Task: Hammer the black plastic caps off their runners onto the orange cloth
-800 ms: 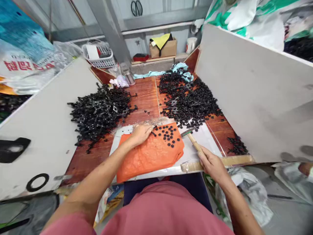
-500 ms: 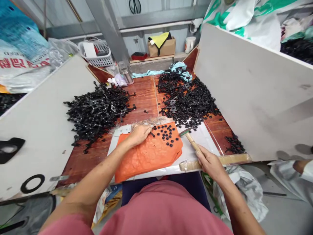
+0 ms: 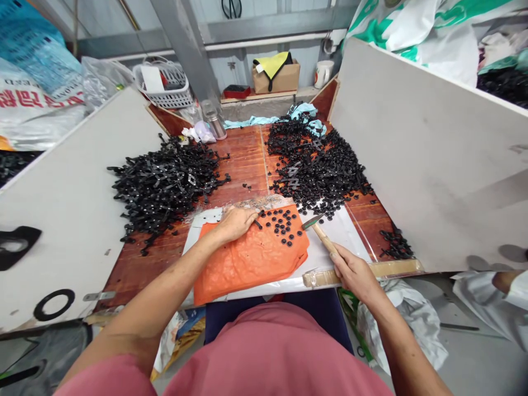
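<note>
Currently left hand, centre of frame, is nearly closed, fingertips pinching a small black part at the far edge of the orange cloth; exact finger contact too small to tell; right hand, lower right of centre, is closed around the wooden handle of the hammer; its head points up-left, right by the cloth's right edge, can't tell if it touches; loose black discs sit on the cloth, between left hand and hammer head; cloth lies over part of a white sheet at the near side of the brown desk; big left pile of branched black pieces left of centre; big right pile right of centre, discs spilling onto the sheet's far edge; small heap farther right, just beyond a tan strip along the near edge; white basket upper left; metal flask beside a lilac bundle; cardboard box with yellow cloth on it, top centre; white mug to its right.
</note>
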